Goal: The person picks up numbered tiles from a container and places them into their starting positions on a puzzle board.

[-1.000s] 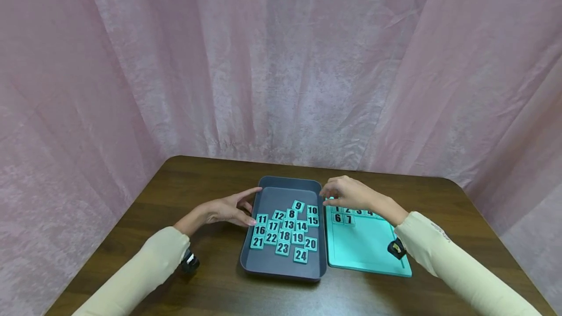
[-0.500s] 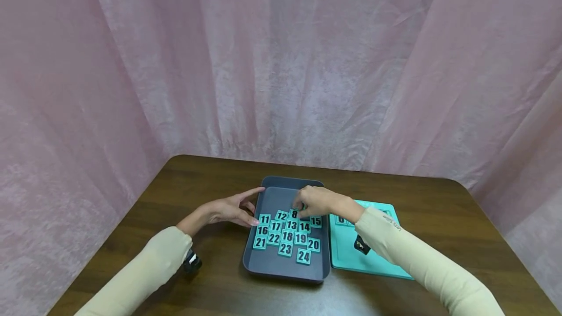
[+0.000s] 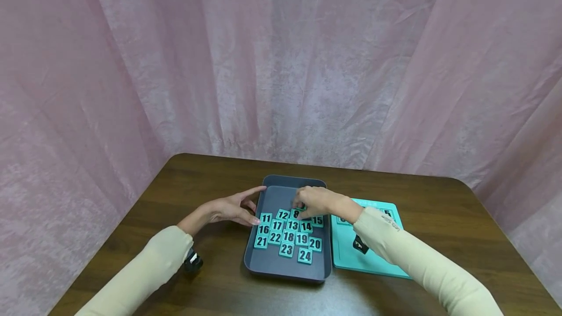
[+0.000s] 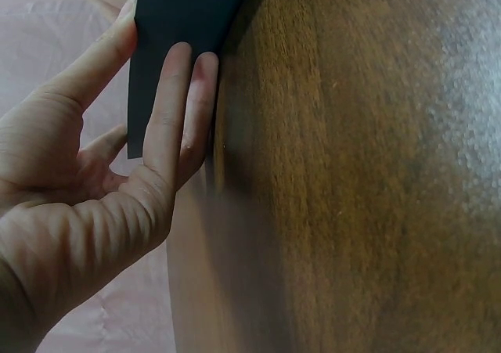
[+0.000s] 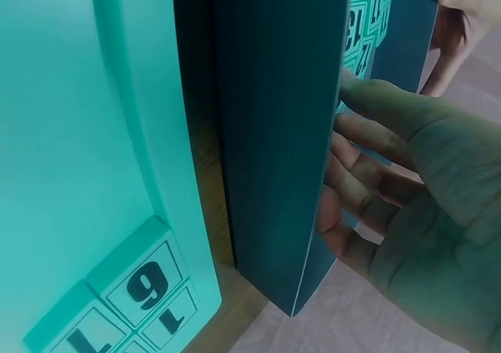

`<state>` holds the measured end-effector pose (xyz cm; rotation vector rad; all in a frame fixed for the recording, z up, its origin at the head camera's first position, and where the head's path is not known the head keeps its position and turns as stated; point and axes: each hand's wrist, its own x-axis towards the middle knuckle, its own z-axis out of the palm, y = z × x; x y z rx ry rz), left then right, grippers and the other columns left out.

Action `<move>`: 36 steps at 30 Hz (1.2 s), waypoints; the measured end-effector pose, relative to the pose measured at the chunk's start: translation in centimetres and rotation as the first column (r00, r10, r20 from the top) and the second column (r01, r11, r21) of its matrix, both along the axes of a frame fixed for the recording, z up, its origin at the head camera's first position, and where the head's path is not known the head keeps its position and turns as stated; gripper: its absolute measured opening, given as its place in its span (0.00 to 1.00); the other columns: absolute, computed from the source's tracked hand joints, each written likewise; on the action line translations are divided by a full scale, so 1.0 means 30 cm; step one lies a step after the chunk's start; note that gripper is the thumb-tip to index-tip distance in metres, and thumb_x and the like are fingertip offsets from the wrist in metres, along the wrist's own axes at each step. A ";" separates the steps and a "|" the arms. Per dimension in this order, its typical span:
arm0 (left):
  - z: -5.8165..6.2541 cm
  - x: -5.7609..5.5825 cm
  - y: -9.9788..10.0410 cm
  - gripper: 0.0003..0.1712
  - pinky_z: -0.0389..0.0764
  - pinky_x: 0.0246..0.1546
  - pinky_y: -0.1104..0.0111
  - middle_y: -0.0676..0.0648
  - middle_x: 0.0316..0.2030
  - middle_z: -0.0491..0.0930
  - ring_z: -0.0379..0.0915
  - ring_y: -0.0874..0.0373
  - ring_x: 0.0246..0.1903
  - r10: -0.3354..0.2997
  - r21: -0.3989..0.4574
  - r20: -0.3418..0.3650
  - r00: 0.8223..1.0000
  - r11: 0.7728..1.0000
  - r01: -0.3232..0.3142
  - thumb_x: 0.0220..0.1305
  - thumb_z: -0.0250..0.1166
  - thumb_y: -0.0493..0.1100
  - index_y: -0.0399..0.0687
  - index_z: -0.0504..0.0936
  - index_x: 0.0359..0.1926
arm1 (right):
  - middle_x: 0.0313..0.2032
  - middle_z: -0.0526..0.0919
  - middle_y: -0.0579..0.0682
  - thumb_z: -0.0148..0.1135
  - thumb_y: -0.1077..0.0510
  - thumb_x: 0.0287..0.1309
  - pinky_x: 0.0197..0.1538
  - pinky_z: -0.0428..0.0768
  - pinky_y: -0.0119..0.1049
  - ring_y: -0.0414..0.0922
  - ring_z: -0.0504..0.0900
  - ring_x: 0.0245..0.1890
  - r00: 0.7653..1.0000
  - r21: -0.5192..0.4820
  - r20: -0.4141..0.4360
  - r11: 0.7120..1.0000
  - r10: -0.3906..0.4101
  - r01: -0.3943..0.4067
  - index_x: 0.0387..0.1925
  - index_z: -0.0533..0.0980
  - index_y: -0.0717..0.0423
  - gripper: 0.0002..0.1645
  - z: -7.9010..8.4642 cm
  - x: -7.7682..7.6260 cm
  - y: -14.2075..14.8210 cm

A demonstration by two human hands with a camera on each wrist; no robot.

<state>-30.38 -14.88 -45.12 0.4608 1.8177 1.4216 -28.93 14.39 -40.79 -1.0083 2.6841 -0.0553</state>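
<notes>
A grey tray [image 3: 290, 269] holds several turquoise number tiles [image 3: 288, 236] with black numerals. My left hand [image 3: 230, 209] rests against its left side. In the left wrist view, two fairly straight fingers [image 4: 164, 118] lie on the outer wall, with another digit up at the rim. Over the tray, my right hand [image 3: 319, 200] reaches down with bent fingers. Its thumb and a finger pinch at tile 8 [image 3: 296, 214]; neighbouring tiles 9 and 10 are mostly covered. In the right wrist view, the thumb [image 5: 376, 99] and finger meet near a tile's edge.
Right of the tray lies a turquoise board [image 3: 369, 261], partly behind my right forearm. Tile 6 [image 5: 147, 285] sits in its grid, among others. Both stand on a brown wooden table [image 3: 210, 179], with a pink curtain [image 3: 281, 62] behind.
My right hand has moved left from above the board into the tray, and then stays at tile 8. The left hand keeps its place on the tray's side. The view shifts slightly.
</notes>
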 end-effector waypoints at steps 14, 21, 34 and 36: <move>-0.004 0.002 -0.012 0.64 0.85 0.57 0.55 0.33 0.57 0.70 0.80 0.51 0.50 0.001 -0.005 0.008 1.000 1.000 -0.001 0.58 0.77 0.36 0.63 0.43 0.83 | 0.54 0.82 0.48 0.72 0.48 0.63 0.49 0.85 0.40 0.45 0.83 0.52 1.000 0.010 -0.019 1.000 -0.006 0.006 0.56 0.84 0.48 0.21 -0.023 -0.001 -0.008; -0.001 -0.002 -0.009 0.64 0.85 0.57 0.56 0.34 0.57 0.71 0.79 0.51 0.50 0.002 -0.008 0.006 1.000 1.000 -0.002 0.58 0.77 0.36 0.63 0.44 0.83 | 0.53 0.82 0.48 0.71 0.47 0.64 0.48 0.85 0.40 0.45 0.84 0.51 1.000 0.009 -0.026 1.000 0.009 -0.009 0.55 0.84 0.49 0.21 -0.018 0.002 -0.004; 0.004 0.009 -0.004 0.63 0.85 0.56 0.57 0.34 0.57 0.70 0.79 0.51 0.50 0.010 -0.015 -0.003 1.000 1.000 -0.010 0.59 0.76 0.34 0.63 0.43 0.83 | 0.55 0.84 0.51 0.67 0.51 0.68 0.39 0.83 0.30 0.37 0.84 0.37 0.997 -0.138 0.015 0.988 0.073 -0.070 0.58 0.82 0.52 0.20 0.052 0.050 0.042; 0.005 0.009 -0.004 0.63 0.85 0.56 0.56 0.34 0.57 0.70 0.79 0.51 0.50 0.012 -0.015 -0.004 1.000 1.000 -0.012 0.59 0.76 0.34 0.63 0.44 0.83 | 0.55 0.84 0.52 0.67 0.51 0.68 0.39 0.83 0.29 0.37 0.84 0.38 0.996 -0.175 0.019 0.981 0.092 -0.087 0.58 0.82 0.53 0.20 0.056 0.056 0.057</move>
